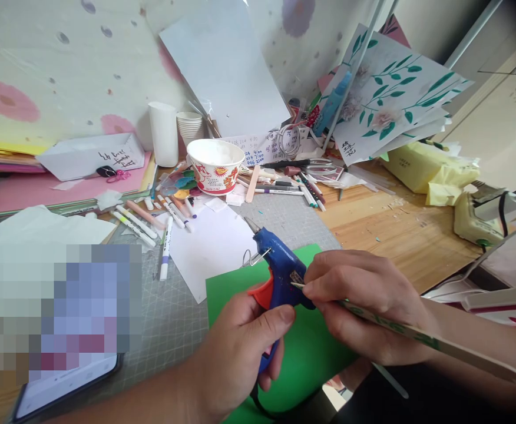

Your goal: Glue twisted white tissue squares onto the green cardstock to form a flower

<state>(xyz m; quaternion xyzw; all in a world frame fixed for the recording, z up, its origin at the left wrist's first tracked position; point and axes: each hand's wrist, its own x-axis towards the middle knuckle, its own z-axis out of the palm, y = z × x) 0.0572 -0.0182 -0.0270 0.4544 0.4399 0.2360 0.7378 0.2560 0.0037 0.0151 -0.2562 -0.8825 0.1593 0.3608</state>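
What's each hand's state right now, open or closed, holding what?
Left hand: closed, holding the blue glue gun.
Right hand: closed, holding a pale flat stick.

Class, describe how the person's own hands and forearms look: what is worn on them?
The left hand and right hand are ungloved, with no ring, watch or bracelet in sight. The left forearm shows no sleeve; the right forearm is mostly bare too.
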